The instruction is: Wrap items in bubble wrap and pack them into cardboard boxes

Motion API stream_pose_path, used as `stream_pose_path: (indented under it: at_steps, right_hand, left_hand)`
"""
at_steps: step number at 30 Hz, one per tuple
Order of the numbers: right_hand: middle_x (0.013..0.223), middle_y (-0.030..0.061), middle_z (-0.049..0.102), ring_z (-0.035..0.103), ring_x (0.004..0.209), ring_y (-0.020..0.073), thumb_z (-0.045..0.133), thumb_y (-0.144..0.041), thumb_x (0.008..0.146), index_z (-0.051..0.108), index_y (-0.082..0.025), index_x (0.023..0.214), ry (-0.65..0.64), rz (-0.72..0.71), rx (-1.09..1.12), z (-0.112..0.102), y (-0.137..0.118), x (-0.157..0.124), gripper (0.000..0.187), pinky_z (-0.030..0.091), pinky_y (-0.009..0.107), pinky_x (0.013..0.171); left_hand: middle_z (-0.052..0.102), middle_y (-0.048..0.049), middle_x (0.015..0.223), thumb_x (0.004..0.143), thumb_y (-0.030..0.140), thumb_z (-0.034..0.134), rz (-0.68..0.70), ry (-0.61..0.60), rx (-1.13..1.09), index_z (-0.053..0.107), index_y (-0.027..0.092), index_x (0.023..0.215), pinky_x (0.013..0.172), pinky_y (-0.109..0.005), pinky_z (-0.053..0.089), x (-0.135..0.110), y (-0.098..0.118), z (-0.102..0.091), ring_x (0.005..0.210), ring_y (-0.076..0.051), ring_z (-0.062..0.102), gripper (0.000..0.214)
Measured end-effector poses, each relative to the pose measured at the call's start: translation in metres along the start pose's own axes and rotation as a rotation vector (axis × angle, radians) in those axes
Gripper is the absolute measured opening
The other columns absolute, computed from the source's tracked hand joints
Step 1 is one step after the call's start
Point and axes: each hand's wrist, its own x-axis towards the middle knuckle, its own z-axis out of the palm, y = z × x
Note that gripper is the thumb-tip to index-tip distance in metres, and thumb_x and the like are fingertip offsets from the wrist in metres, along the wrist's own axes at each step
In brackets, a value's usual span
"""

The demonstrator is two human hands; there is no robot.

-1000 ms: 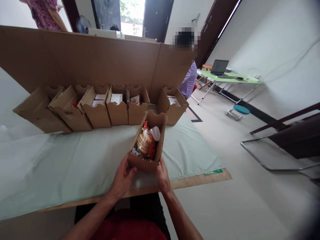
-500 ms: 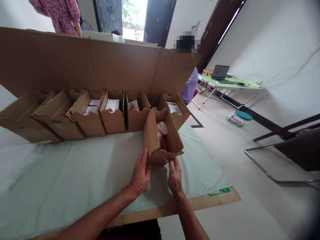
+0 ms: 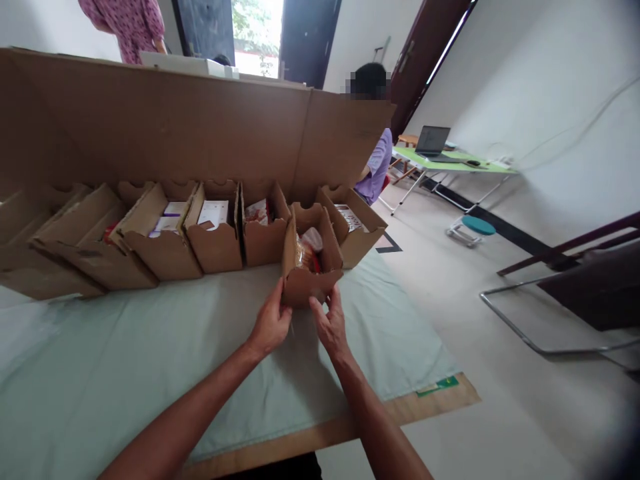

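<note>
Between my two hands is an open-topped cardboard box (image 3: 309,288), its front part standing out from the row of similar boxes. Inside it lies a clear plastic packet (image 3: 306,255) with something orange-brown and red. My left hand (image 3: 271,321) grips the box's lower left front corner. My right hand (image 3: 329,321) holds its right front corner, thumb against the front face. On the right stands a box (image 3: 367,241) with a white printed pack (image 3: 350,217); to the left is a box (image 3: 267,243) with a red and white packet (image 3: 257,212).
More cardboard boxes (image 3: 165,257) line the table's left, some holding white packs (image 3: 214,213). A tall cardboard panel (image 3: 200,127) rises behind them. Pale green cloth (image 3: 215,373) covers the table. A person in purple (image 3: 381,163) sits beyond; another in pink (image 3: 133,27) stands at the back.
Both hands have pushed the box away from me, toward the gap in the row, and it sits more level. My right thumb has come onto its front face. The view has shifted slightly.
</note>
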Motion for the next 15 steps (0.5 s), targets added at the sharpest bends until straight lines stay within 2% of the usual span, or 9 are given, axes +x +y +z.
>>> stream_pose_path:
  at_steps: [3, 5, 8, 12, 15]
  right_hand:
    - [0.139, 0.0133, 0.060, 0.059, 0.121, 0.0268, 0.058, -0.047, 0.088, 0.049, -0.021, 0.144, 0.038, -0.020, -0.150, -0.003, 0.007, 0.034, 0.062, 0.047, 0.045, 0.106]
    - [0.122, 0.0143, 0.067, 0.065, 0.100, 0.0270, 0.058, -0.049, 0.086, 0.061, -0.018, 0.128, 0.084, 0.000, -0.283, -0.007, 0.013, 0.052, 0.053, 0.051, 0.047, 0.097]
    - [0.101, 0.0116, 0.070, 0.062, 0.078, 0.0240, 0.059, -0.052, 0.083, 0.070, -0.020, 0.105, 0.124, 0.004, -0.352, -0.009, 0.021, 0.071, 0.040, 0.051, 0.047, 0.090]
    - [0.095, 0.0108, 0.073, 0.064, 0.081, 0.0256, 0.060, -0.050, 0.083, 0.072, -0.021, 0.100, 0.118, -0.030, -0.318, 0.000, 0.026, 0.086, 0.035, 0.052, 0.045, 0.088]
    - [0.099, 0.0117, 0.074, 0.066, 0.086, 0.0268, 0.060, -0.050, 0.082, 0.071, -0.021, 0.106, 0.104, -0.044, -0.281, 0.000, 0.028, 0.085, 0.039, 0.054, 0.044, 0.086]
  left_hand:
    - [0.044, -0.0160, 0.159, 0.080, 0.015, 0.059, -0.020, 0.007, -0.013, 0.029, 0.018, 0.159, 0.121, -0.048, 0.037, 0.022, -0.002, 0.011, 0.145, -0.028, 0.046, 0.085]
    - [0.037, -0.0173, 0.163, 0.078, 0.014, 0.060, -0.034, 0.021, 0.011, 0.029, 0.016, 0.159, 0.124, -0.050, 0.033, 0.032, -0.006, 0.017, 0.150, -0.030, 0.039, 0.087]
    - [0.033, -0.0170, 0.165, 0.077, 0.015, 0.062, -0.038, 0.025, 0.027, 0.028, 0.017, 0.159, 0.124, -0.052, 0.032, 0.043, -0.012, 0.024, 0.153, -0.031, 0.033, 0.089]
    - [0.031, -0.0175, 0.166, 0.074, 0.014, 0.064, -0.044, 0.026, 0.032, 0.024, 0.016, 0.160, 0.124, -0.052, 0.032, 0.063, -0.013, 0.027, 0.153, -0.032, 0.031, 0.094]
    - [0.036, -0.0195, 0.163, 0.073, 0.012, 0.063, -0.026, 0.066, 0.107, 0.029, 0.013, 0.158, 0.125, -0.053, 0.029, 0.070, -0.007, 0.018, 0.152, -0.034, 0.033, 0.092]
